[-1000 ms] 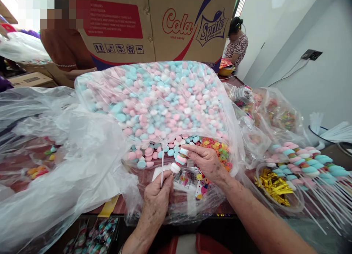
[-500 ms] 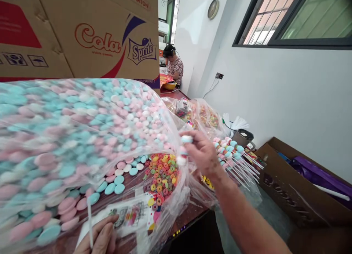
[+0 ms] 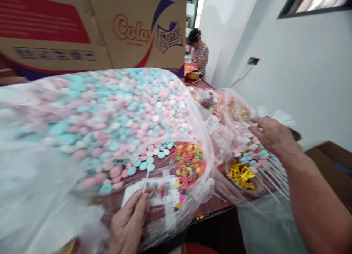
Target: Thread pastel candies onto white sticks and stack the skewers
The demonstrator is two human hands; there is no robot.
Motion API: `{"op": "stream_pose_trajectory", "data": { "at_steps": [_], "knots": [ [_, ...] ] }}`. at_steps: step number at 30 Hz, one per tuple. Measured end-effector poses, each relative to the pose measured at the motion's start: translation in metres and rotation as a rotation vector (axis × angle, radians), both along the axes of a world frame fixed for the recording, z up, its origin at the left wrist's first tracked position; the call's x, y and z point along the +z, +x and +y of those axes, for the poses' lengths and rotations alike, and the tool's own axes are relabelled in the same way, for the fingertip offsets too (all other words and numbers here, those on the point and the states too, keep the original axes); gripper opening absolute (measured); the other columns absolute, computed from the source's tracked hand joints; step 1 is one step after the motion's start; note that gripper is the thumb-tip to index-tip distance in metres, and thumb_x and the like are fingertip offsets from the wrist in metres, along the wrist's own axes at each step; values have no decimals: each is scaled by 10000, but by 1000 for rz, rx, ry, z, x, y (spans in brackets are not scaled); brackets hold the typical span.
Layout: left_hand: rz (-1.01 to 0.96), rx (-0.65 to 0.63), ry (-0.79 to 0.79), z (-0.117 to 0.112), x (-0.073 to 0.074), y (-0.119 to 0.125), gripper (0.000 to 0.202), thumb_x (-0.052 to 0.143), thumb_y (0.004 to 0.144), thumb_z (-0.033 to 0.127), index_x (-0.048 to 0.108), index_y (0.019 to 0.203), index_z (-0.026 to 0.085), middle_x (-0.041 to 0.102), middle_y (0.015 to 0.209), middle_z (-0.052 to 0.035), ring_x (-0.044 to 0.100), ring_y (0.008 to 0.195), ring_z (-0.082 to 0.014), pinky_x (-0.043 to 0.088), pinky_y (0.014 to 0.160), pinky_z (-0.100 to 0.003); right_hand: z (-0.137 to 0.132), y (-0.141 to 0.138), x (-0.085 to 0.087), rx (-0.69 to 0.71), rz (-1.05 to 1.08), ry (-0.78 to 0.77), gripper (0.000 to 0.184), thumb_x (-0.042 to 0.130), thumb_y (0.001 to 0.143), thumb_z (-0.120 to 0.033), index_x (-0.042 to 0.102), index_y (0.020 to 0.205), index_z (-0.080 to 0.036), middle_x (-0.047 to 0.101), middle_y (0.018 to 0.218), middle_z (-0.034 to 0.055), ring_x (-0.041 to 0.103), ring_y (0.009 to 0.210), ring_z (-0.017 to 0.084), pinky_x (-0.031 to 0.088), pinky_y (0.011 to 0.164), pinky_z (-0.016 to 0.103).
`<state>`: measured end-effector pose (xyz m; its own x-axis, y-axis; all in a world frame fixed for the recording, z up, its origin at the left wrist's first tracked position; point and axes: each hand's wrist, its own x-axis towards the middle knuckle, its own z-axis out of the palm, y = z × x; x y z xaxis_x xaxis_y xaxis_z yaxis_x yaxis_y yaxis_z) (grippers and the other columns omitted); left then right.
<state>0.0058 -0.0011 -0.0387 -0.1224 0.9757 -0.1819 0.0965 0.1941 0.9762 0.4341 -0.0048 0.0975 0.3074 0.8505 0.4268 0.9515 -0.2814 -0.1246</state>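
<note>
My left hand (image 3: 130, 215) pinches a thin white stick (image 3: 147, 177) that points upward, close to a printed candy packet (image 3: 162, 191). Over a pile of candy skewers (image 3: 251, 149) at the right, my right hand (image 3: 272, 134) reaches with thumb and fingers apart; motion blurs it, and nothing shows between the fingertips. A large clear plastic bag of pink, blue and white candy discs (image 3: 132, 107) fills the left. Past its mouth lie loose blue discs (image 3: 143, 165) and a heap of colourful ring gummies (image 3: 189, 160).
Gold twist ties (image 3: 242, 175) sit in a round container. Bags of gummies (image 3: 231, 103) lie behind the skewers. A large carton (image 3: 132, 30) stands at the back; another person (image 3: 200, 54) works beyond it. An open brown box (image 3: 330, 166) stands at right.
My right hand has moved right, from beside the bag to above the skewers; the candy stack at its fingers is no longer seen there. My left hand still holds the stick. The view has shifted left.
</note>
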Motion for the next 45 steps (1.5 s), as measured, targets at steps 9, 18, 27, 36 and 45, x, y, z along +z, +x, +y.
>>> {"op": "stream_pose_trajectory", "data": {
  "at_steps": [9,18,27,36,45],
  "knots": [
    [-298,10,-63,-7,17,6,470,719,780,567,707,945,127,488,525,67,348,445,-56,233,397,-155,66,-194,-49,724,342,-226,242,491,911,-185,724,936,-245,751,956,52,678,908,227,495,827,329],
    [-250,-45,-44,-8,11,6,345,661,834,496,652,918,161,489,511,77,305,397,-48,209,383,-168,93,-237,-74,598,-88,-558,374,403,894,-10,657,1122,-162,692,1127,154,649,1036,273,458,769,314],
    [-216,-60,-37,-9,9,5,323,645,842,465,681,932,156,498,516,66,322,414,-60,208,393,-185,102,-224,-84,630,486,-356,203,525,856,-182,620,1036,-175,692,956,65,601,848,206,415,772,288],
    [-161,-75,-11,-7,8,5,297,631,848,437,692,919,155,501,529,58,325,427,-72,214,391,-200,109,-230,-98,727,790,-330,37,546,728,-226,547,699,-204,519,688,-27,466,686,155,327,681,266],
    [-134,-80,10,-6,8,5,311,601,864,436,688,934,146,492,535,64,326,444,-77,222,407,-205,111,-235,-101,734,782,-305,39,512,718,-185,544,724,-206,511,660,-40,463,650,148,344,648,255]
  ]
}}
